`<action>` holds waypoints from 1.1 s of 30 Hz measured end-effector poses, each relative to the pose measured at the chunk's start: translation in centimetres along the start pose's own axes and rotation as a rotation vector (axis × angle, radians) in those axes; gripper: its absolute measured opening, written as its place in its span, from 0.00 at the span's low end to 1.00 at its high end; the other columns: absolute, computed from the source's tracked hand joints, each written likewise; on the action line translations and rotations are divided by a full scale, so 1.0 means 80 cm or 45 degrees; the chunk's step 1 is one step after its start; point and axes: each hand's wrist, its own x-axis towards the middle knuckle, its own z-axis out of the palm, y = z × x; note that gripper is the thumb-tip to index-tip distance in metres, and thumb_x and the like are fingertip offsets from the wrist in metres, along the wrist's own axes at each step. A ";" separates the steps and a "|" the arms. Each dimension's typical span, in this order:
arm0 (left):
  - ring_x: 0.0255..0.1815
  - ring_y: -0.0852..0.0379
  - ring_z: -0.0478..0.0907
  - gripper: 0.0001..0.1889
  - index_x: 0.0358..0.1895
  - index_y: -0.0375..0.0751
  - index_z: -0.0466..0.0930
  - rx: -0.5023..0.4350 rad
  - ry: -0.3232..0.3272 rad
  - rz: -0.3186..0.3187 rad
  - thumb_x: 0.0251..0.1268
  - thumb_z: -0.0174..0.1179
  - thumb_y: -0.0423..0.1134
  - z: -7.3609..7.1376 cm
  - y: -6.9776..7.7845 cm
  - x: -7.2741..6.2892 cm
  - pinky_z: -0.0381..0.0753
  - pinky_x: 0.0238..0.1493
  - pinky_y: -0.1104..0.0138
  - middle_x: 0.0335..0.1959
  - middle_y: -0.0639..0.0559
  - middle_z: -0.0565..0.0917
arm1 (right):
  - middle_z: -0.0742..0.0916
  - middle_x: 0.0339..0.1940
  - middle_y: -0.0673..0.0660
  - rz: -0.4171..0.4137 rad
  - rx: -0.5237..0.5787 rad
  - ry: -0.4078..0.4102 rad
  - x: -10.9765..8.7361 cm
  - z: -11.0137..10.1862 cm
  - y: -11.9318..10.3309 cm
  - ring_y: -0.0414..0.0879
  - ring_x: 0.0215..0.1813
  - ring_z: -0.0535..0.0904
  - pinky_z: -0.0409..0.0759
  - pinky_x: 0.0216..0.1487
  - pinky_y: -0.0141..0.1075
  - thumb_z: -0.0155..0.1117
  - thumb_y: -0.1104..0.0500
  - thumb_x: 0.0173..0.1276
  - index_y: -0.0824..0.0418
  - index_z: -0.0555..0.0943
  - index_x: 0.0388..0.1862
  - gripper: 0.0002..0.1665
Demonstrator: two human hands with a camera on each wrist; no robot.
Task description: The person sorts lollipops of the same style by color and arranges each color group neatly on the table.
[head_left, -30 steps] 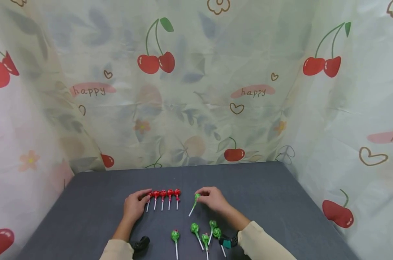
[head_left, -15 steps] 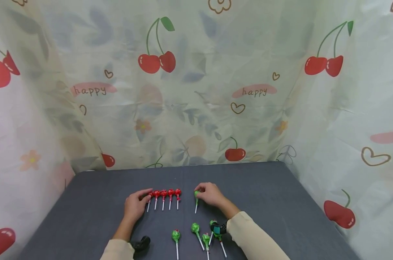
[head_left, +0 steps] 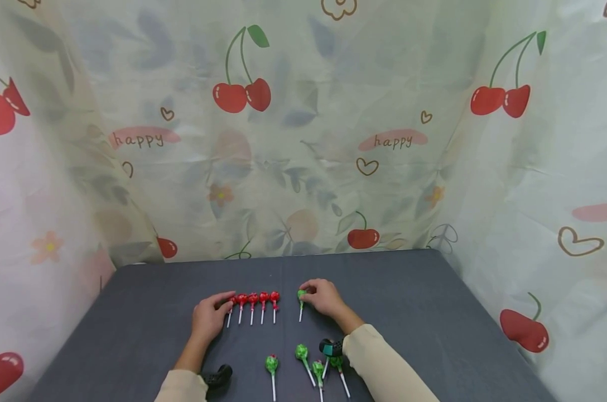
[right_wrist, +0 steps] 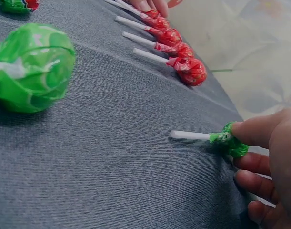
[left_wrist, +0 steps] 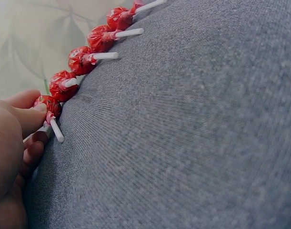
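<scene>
My left hand (head_left: 208, 319) pinches the red-wrapped head of the leftmost lollipop (left_wrist: 49, 104), thumb on the near side. That lollipop ends a row of several red lollipops (head_left: 253, 299), heads away from me and white sticks toward me. To the right of the row, my right hand (head_left: 324, 297) holds a green lollipop (right_wrist: 238, 149) by its head between thumb and fingers. Its white stick (right_wrist: 190, 135) points back toward me, close over the dark cloth. A gap separates this green lollipop from the rightmost red one (right_wrist: 192, 72).
Nearer to me lie several green lollipops, one (head_left: 271, 364) apart on the left and the others in a loose cluster (head_left: 318, 368), partly covered by the right wrist's camera (head_left: 331, 347). Dark grey cloth covers the table (head_left: 148, 329). A printed curtain (head_left: 293, 139) encloses its back and sides.
My right hand has moved away from me and slightly left with the green lollipop, whose stick has swung from slanted to nearly straight. The left hand stays on the red lollipop.
</scene>
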 end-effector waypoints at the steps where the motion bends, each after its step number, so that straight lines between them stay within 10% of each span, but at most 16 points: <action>1: 0.47 0.46 0.76 0.15 0.55 0.48 0.85 0.001 0.000 0.000 0.66 0.63 0.37 0.000 0.000 0.000 0.72 0.48 0.49 0.52 0.42 0.83 | 0.82 0.31 0.48 -0.008 -0.008 -0.004 0.000 0.000 -0.001 0.43 0.34 0.76 0.74 0.38 0.39 0.70 0.58 0.62 0.56 0.87 0.42 0.09; 33: 0.53 0.44 0.78 0.14 0.54 0.47 0.85 -0.011 0.016 0.026 0.66 0.63 0.36 0.000 0.000 0.001 0.73 0.52 0.48 0.52 0.43 0.84 | 0.80 0.34 0.49 -0.029 -0.004 -0.038 -0.001 -0.005 0.002 0.44 0.36 0.74 0.74 0.38 0.40 0.70 0.57 0.63 0.57 0.86 0.46 0.13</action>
